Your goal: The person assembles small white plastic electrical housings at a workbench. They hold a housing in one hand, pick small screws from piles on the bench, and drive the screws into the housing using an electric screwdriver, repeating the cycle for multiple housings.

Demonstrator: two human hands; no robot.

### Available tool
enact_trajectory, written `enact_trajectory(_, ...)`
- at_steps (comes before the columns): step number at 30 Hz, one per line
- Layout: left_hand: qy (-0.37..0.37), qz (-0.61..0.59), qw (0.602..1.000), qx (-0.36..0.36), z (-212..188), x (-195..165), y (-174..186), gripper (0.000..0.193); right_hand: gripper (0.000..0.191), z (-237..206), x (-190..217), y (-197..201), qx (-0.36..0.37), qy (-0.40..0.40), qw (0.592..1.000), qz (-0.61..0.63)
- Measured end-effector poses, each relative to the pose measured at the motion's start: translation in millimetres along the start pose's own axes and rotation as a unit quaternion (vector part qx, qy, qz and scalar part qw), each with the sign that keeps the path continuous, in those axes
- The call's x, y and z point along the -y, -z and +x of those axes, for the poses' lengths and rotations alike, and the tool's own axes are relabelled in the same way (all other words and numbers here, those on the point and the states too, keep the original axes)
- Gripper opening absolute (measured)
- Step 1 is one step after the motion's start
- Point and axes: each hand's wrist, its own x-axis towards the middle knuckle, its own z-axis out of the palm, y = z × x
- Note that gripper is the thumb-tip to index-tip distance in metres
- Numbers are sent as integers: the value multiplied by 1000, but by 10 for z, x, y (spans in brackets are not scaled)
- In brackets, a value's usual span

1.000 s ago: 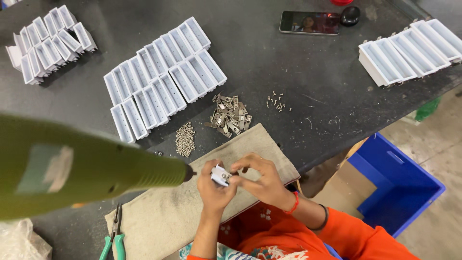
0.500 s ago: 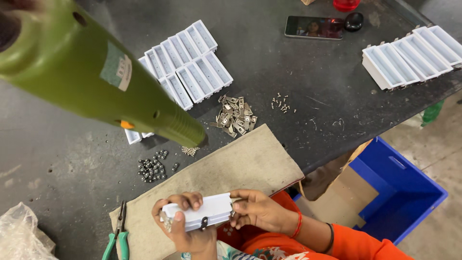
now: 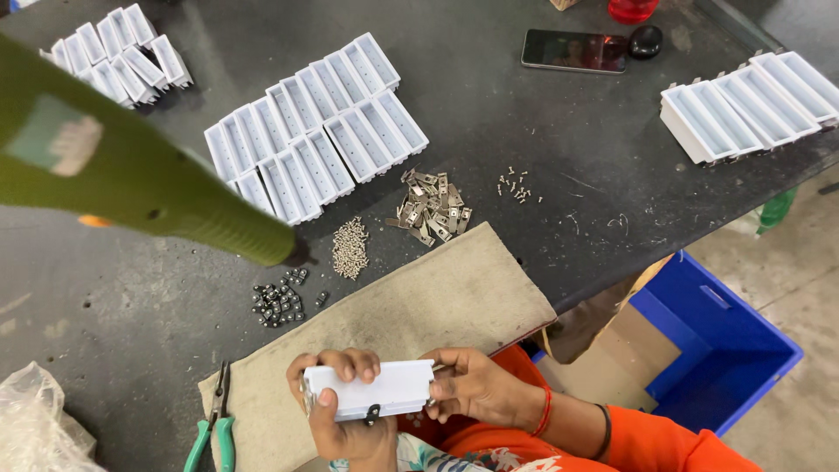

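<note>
Big dark table [image 3: 542,175] is loaded: rows of white trays [image 3: 315,144] in the middle, more at the right edge [image 3: 743,100] and far left [image 3: 114,57]. A green driver [image 3: 131,175] hangs over the left side, tip near the screws. A felt mat [image 3: 419,301] lies at the near edge.

The housing [image 3: 371,389] is held low over that mat, long side level. Left hand [image 3: 336,411] is wrapped round its left end, fingers curled over the top, thumb on the front. Right hand [image 3: 476,389] pinches the right end shut.

My take: keep it over the mat so anything dropped lands soft, grip the ends only, and leave the small black clip [image 3: 373,413] on the bottom edge uncovered. Brackets [image 3: 430,210], screws [image 3: 350,247] and black nuts [image 3: 280,300] sit within reach; pliers [image 3: 216,428] too.
</note>
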Motion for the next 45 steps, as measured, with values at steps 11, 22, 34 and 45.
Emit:
enact_trajectory(11, 66, 104, 991, 59, -18, 138, -65, 44, 34, -50, 162, 9, -58, 95, 970, -218)
enact_trajectory(22, 33, 553, 831, 56, 236, 365, 434, 17, 28, -580, 1701, 1213, -574, 478, 393, -537)
enact_trajectory(34, -69, 612, 772, 157, 210, 421, 407, 21, 30, -800, 2131, 1954, -566, 475, 224, -635)
enact_trajectory(45, -61, 635, 754, 159, 212, 411, 379, 22, 24, -1096, 2484, 2121, -562, 468, 248, -635)
